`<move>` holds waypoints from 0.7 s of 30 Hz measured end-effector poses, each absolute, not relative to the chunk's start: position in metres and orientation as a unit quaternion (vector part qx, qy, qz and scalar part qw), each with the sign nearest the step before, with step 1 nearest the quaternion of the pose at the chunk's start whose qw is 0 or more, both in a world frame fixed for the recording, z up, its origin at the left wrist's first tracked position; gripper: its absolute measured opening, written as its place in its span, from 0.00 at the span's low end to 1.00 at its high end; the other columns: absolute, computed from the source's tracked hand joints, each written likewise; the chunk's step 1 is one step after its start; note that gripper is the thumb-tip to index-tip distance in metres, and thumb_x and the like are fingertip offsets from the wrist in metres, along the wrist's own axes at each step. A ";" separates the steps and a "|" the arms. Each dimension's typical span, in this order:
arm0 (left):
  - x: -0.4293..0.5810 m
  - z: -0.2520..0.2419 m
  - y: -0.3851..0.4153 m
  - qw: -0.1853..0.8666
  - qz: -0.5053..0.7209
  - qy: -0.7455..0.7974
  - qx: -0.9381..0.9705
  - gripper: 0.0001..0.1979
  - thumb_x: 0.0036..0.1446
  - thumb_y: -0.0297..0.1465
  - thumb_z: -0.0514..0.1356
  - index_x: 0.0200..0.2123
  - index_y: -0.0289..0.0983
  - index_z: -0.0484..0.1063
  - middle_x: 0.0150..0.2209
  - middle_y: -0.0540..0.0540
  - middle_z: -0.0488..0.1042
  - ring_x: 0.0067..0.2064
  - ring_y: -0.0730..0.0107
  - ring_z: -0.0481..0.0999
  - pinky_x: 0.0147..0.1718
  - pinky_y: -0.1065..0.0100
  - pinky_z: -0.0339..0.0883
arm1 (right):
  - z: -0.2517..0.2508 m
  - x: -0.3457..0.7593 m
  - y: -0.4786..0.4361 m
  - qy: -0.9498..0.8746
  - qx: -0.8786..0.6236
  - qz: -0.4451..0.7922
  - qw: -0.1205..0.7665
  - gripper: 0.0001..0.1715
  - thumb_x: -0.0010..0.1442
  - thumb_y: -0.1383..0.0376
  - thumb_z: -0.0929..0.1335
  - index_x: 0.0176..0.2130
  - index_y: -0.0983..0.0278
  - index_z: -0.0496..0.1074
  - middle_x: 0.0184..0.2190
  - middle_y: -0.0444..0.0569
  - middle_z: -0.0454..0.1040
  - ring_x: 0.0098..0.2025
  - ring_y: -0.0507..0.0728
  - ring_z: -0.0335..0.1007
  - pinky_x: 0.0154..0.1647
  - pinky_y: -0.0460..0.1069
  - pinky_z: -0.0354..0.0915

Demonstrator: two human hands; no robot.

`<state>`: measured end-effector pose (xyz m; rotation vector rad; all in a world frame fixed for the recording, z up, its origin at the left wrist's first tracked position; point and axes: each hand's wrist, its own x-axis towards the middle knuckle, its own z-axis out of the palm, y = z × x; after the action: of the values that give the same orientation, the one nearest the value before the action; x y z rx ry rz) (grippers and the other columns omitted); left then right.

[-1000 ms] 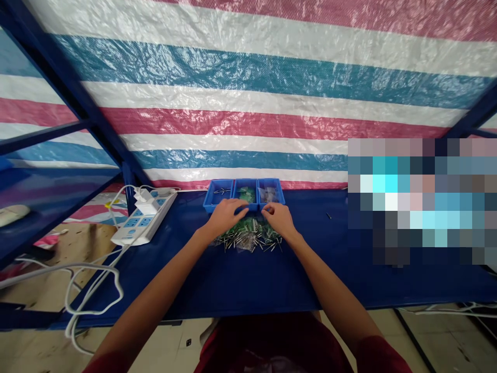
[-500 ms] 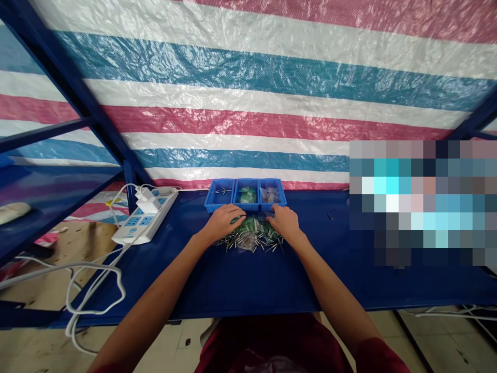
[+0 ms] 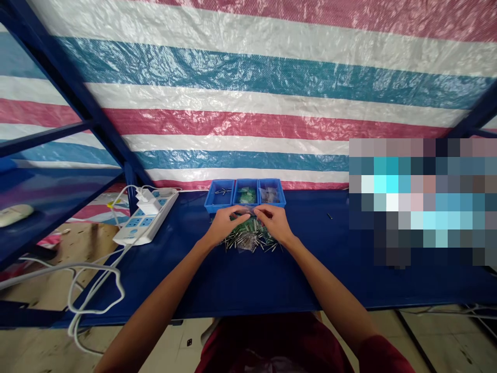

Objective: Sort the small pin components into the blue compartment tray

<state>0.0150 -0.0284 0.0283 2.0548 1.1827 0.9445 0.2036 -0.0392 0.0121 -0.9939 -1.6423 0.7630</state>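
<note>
A heap of small green parts and thin metal pins [image 3: 248,237] lies on the blue table [image 3: 248,280], just in front of a row of three blue trays [image 3: 245,194]. My left hand [image 3: 224,226] and my right hand [image 3: 274,221] hover over the far side of the heap, fingertips pinched and nearly meeting. Between them they hold a small clear packet [image 3: 249,211]. The left tray holds a few pins, the middle one green parts, the right one clear packets.
A white power strip [image 3: 144,220] with plugs and white cables [image 3: 93,285] lies at the table's left end. Blue shelf frame bars [image 3: 73,98] rise on the left. A striped tarpaulin [image 3: 252,103] forms the back wall. One small dark piece [image 3: 329,216] lies alone to the right.
Both hands have lifted off the heap and drawn together, and a small clear packet now shows pinched between their fingertips.
</note>
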 end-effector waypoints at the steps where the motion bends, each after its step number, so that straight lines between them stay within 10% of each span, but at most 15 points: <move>1: 0.016 0.026 -0.028 0.305 0.360 0.435 0.767 0.16 0.56 0.42 0.59 0.37 0.35 0.77 0.36 0.44 0.79 0.37 0.62 0.77 0.39 0.64 0.70 | 0.011 0.202 -0.040 -0.676 -0.405 0.336 0.515 0.15 0.61 0.56 0.65 0.32 0.64 0.75 0.22 0.44 0.72 0.20 0.51 0.64 0.24 0.46 0.61; 11: 0.015 0.014 -0.025 0.426 0.427 0.367 0.708 0.14 0.55 0.40 0.62 0.33 0.34 0.76 0.28 0.46 0.76 0.30 0.67 0.76 0.33 0.67 0.70 | 0.006 0.200 -0.039 -0.707 -0.400 0.282 0.510 0.16 0.62 0.57 0.65 0.31 0.64 0.75 0.25 0.47 0.73 0.23 0.51 0.68 0.26 0.46 0.65; 16: 0.014 0.016 -0.024 0.421 0.443 0.384 0.692 0.15 0.54 0.41 0.62 0.28 0.33 0.74 0.23 0.47 0.74 0.24 0.71 0.72 0.28 0.69 0.68 | 0.002 0.199 -0.040 -0.714 -0.372 0.294 0.515 0.16 0.65 0.61 0.62 0.49 0.61 0.72 0.32 0.47 0.75 0.23 0.51 0.69 0.27 0.47 0.68; 21: 0.014 0.012 -0.020 0.487 0.478 0.367 0.632 0.21 0.51 0.40 0.65 0.44 0.36 0.67 0.21 0.53 0.72 0.20 0.74 0.70 0.24 0.71 0.66 | -0.002 0.199 -0.040 -0.784 -0.344 0.154 0.494 0.18 0.66 0.64 0.59 0.51 0.59 0.71 0.44 0.53 0.71 0.34 0.53 0.70 0.35 0.49 0.70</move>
<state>0.0139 -0.0204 0.0122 1.5381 0.8932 1.1632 0.1990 -0.0399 -0.0016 -0.8351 -1.9004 0.3736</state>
